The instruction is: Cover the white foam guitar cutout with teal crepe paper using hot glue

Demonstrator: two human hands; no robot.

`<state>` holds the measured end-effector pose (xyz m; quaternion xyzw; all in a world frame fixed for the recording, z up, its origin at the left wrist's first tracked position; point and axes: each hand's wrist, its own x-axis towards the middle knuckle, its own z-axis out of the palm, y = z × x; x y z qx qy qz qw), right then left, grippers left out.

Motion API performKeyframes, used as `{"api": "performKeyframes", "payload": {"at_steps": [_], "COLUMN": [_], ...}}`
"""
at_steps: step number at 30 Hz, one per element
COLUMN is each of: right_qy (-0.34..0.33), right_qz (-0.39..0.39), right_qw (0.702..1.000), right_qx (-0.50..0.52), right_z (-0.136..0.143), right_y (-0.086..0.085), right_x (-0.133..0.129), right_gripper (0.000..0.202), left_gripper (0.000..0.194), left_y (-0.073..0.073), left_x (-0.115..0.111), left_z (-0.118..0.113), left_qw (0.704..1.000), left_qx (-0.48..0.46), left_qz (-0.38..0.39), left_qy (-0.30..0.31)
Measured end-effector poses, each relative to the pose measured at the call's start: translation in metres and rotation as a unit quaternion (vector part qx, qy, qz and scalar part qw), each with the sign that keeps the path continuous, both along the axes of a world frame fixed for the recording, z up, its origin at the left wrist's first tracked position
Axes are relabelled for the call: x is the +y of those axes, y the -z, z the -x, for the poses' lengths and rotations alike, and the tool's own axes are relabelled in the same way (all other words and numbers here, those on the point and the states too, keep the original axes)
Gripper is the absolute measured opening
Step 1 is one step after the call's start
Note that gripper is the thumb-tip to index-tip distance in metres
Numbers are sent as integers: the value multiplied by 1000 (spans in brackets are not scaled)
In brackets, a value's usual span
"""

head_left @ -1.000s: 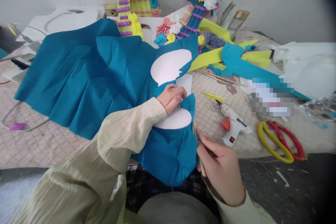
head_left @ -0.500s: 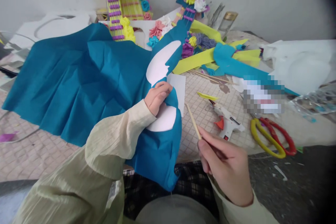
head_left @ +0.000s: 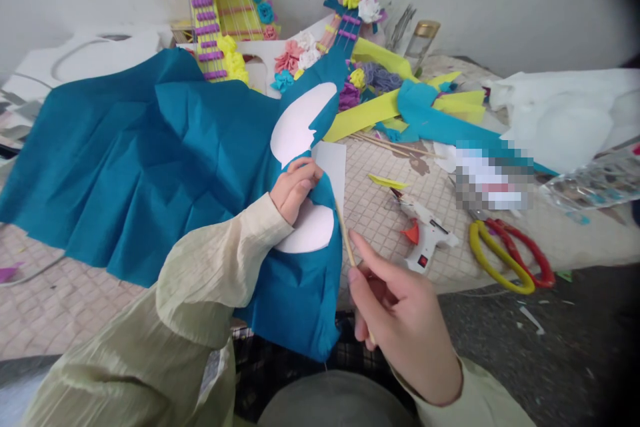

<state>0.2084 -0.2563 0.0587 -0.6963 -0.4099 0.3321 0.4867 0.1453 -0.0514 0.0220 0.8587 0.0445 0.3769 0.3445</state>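
Observation:
A large creased sheet of blue paper [head_left: 210, 147] spreads across the table's left side and hangs over the front edge. White cut-out shapes, an upper one [head_left: 300, 123] and a lower one [head_left: 313, 230], show against the blue. Between them my left hand [head_left: 297, 188] is closed on a folded strip of the blue paper. My right hand [head_left: 395, 307] pinches a thin wooden stick [head_left: 347, 237]. The stick's tip lies at the right edge of the blue paper; whether it touches, I cannot tell. A white piece [head_left: 333, 167] shows partly behind the paper.
A white glue gun [head_left: 425, 235] and scissors with yellow and red handles [head_left: 503, 257] lie to the right. Yellow and blue paper strips [head_left: 425, 107] cover the middle back. Flower-decorated string instrument models [head_left: 213, 33] and a glass jar [head_left: 423, 43] stand by the wall.
My right hand has moved left, bringing the stick from over the table to the blue paper's right edge. My left hand keeps its hold. The whole view has shifted slightly.

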Motion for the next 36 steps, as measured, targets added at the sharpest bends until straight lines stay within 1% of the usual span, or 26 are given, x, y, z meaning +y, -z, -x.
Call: {"api": "performKeyframes", "payload": {"at_steps": [2, 4, 8, 12, 14, 20, 22, 25, 27, 31, 33, 36], "right_qy": [-4, -13, -3, 9, 15, 13, 8, -11, -10, 28, 32, 17], "right_qz": [1, -9, -42, -74, -82, -88, -79, -43, -28, -53, -49, -21], "right_qw": [1000, 1000, 993, 971, 963, 948, 952, 974, 983, 985, 991, 999], "right_qx": [10, -5, -111, -225, -257, -306, -295, -223, -181, -159, -117, -37], "right_z": [2, 4, 5, 7, 8, 10, 9, 5, 0, -11, -16, -23], "right_y": [1, 3, 7, 8, 7, 7, 6, 6, 5, 4, 3, 2], "right_x": [0, 0, 2, 4, 5, 7, 7, 4, 0, -9, -11, -9], "right_gripper": [45, 44, 41, 39, 37, 37, 36, 35, 36, 39, 40, 41], "left_gripper": [41, 41, 40, 40, 38, 35, 36, 39, 41, 46, 45, 45], "left_y": [0, 1, 2, 4, 5, 4, 4, 4, 4, 3, 3, 3], "left_x": [0, 0, 1, 1, 1, -2, -3, -4, -4, -5, -5, -4], "left_z": [-1, -1, -1, -3, -4, -4, -4, -4, -4, -2, -1, -2], "left_qw": [1000, 1000, 1000, 999, 999, 999, 999, 999, 999, 999, 999, 999], "left_qx": [-1, -4, -7, -12, -16, -7, -1, 11, 16, 24, 22, 12], "left_qz": [-8, -9, -12, -31, -33, -34, -32, -17, -6, 12, 17, 13], "left_qy": [4, 6, 4, 19, 26, 25, 28, 36, 36, 24, 27, 35]}}
